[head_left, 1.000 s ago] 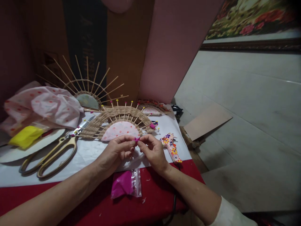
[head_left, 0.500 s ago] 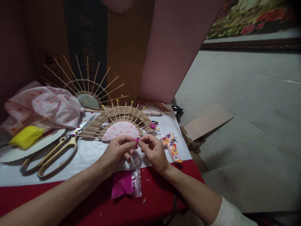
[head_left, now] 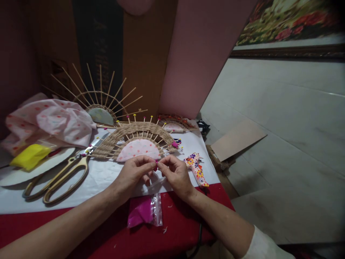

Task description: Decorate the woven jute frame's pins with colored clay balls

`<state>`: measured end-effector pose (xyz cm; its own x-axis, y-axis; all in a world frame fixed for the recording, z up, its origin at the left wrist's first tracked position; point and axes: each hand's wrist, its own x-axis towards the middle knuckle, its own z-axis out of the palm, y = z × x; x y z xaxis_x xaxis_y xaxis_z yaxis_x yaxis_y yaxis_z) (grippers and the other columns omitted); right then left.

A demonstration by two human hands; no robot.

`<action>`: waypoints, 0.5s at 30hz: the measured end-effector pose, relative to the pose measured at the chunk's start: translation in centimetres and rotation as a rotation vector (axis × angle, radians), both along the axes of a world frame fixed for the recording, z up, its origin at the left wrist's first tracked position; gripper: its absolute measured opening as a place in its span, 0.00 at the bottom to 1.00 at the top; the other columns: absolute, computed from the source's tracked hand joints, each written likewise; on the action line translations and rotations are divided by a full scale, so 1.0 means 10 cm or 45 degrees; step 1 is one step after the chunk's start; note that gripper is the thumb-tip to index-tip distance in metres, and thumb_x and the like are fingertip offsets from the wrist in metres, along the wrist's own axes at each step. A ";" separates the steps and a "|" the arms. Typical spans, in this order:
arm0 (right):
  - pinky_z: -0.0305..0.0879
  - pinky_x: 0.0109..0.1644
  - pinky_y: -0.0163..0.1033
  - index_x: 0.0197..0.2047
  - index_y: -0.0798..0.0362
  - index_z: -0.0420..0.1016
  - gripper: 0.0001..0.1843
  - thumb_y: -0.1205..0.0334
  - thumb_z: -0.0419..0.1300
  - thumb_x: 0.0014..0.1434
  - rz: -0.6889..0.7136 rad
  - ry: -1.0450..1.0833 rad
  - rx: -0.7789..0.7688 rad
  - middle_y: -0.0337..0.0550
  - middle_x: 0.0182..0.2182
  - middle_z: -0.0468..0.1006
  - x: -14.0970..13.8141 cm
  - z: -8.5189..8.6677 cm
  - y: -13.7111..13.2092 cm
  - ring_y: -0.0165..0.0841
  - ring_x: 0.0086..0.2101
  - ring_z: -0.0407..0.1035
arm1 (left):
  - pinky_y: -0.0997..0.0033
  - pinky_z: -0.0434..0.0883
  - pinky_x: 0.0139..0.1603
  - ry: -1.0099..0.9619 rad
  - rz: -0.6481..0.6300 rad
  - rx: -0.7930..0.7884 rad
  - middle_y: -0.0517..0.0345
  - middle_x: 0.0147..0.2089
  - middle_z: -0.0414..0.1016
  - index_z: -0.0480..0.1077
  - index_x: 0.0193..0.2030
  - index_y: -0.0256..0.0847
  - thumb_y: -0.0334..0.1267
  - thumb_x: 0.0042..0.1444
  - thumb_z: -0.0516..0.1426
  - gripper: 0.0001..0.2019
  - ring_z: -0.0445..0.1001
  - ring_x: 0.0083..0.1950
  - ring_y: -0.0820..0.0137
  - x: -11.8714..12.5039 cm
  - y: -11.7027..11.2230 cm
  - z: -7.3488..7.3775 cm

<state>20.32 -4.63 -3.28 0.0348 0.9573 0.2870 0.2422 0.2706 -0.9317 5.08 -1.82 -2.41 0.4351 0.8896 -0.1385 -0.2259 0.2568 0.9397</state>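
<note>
Between both hands is a small magenta clay piece point(head_left: 156, 165), mostly covered by fingertips. My left hand point(head_left: 137, 172) pinches it with thumb and forefinger from the left. From the right, my right hand point(head_left: 176, 175) has thumb and fingers closed on the same piece. Just beyond the hands lies a woven half-round fan point(head_left: 144, 126) of twine and sticks, tipped with pink and yellow beads. Its centre is a pink dotted fabric half-circle point(head_left: 138, 149); a magenta star-like piece point(head_left: 175, 144) sits at its right end. A clear bag of magenta clay point(head_left: 142, 212) lies below the hands.
Large scissors point(head_left: 66, 172) and a yellow packet point(head_left: 31, 156) lie left, beside dotted cloth point(head_left: 54, 118). A second stick frame point(head_left: 101, 108) leans behind. The flower-patterned glue gun point(head_left: 198, 169) rests near the table's right edge. Cardboard point(head_left: 238, 140) is beyond it.
The magenta piece has shifted slightly lower in my fingertips and less of it shows above them. My hands stay in nearly the same place.
</note>
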 end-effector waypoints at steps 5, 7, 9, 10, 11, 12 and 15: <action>0.58 0.27 0.33 0.32 0.55 0.73 0.07 0.59 0.60 0.56 0.009 0.101 -0.025 0.36 0.24 0.71 -0.01 0.01 0.01 0.25 0.23 0.61 | 0.83 0.63 0.19 -0.067 0.026 -0.110 0.61 0.23 0.68 0.71 0.29 0.33 0.37 0.50 0.63 0.08 0.65 0.20 0.80 0.00 -0.01 0.02; 0.60 0.27 0.33 0.35 0.54 0.74 0.06 0.61 0.61 0.56 0.007 0.153 -0.018 0.38 0.27 0.73 -0.02 -0.01 0.01 0.25 0.23 0.62 | 0.82 0.65 0.19 -0.111 0.010 -0.154 0.61 0.24 0.68 0.71 0.29 0.33 0.36 0.49 0.62 0.07 0.65 0.20 0.79 -0.01 -0.01 0.03; 0.62 0.29 0.34 0.36 0.53 0.74 0.06 0.63 0.63 0.54 -0.001 0.166 0.032 0.39 0.29 0.75 -0.02 -0.02 0.01 0.27 0.26 0.65 | 0.80 0.66 0.19 -0.152 -0.026 -0.197 0.60 0.25 0.67 0.72 0.30 0.32 0.35 0.50 0.62 0.07 0.65 0.21 0.78 -0.02 0.00 0.04; 0.62 0.31 0.34 0.36 0.53 0.75 0.05 0.63 0.63 0.54 -0.003 0.157 0.071 0.39 0.30 0.75 -0.02 -0.03 0.01 0.28 0.27 0.66 | 0.80 0.66 0.19 -0.174 -0.044 -0.215 0.60 0.25 0.67 0.72 0.30 0.32 0.35 0.50 0.62 0.06 0.65 0.22 0.78 -0.02 0.00 0.03; 0.63 0.32 0.35 0.35 0.52 0.75 0.04 0.64 0.64 0.53 -0.005 0.142 0.116 0.39 0.30 0.75 -0.02 -0.03 0.02 0.29 0.29 0.67 | 0.81 0.66 0.19 -0.196 -0.060 -0.233 0.59 0.25 0.67 0.72 0.31 0.32 0.35 0.50 0.62 0.06 0.66 0.22 0.77 -0.02 0.00 0.03; 0.64 0.34 0.35 0.34 0.52 0.75 0.04 0.65 0.64 0.53 -0.006 0.122 0.162 0.39 0.30 0.75 -0.02 -0.03 0.02 0.30 0.31 0.68 | 0.81 0.66 0.19 -0.212 -0.074 -0.250 0.59 0.26 0.67 0.72 0.31 0.32 0.35 0.51 0.62 0.06 0.66 0.23 0.77 -0.02 0.00 0.03; 0.64 0.36 0.36 0.32 0.51 0.76 0.01 0.66 0.64 0.53 -0.014 0.056 0.270 0.39 0.29 0.74 -0.02 -0.03 0.03 0.30 0.32 0.68 | 0.82 0.66 0.20 -0.232 -0.092 -0.278 0.58 0.27 0.68 0.73 0.33 0.32 0.34 0.51 0.61 0.06 0.66 0.24 0.77 -0.02 0.00 0.02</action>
<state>20.17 -4.37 -3.59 0.0621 0.8753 0.4796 0.2064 0.4589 -0.8642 4.87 -1.78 -2.17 0.5315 0.8132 -0.2371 -0.3597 0.4700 0.8060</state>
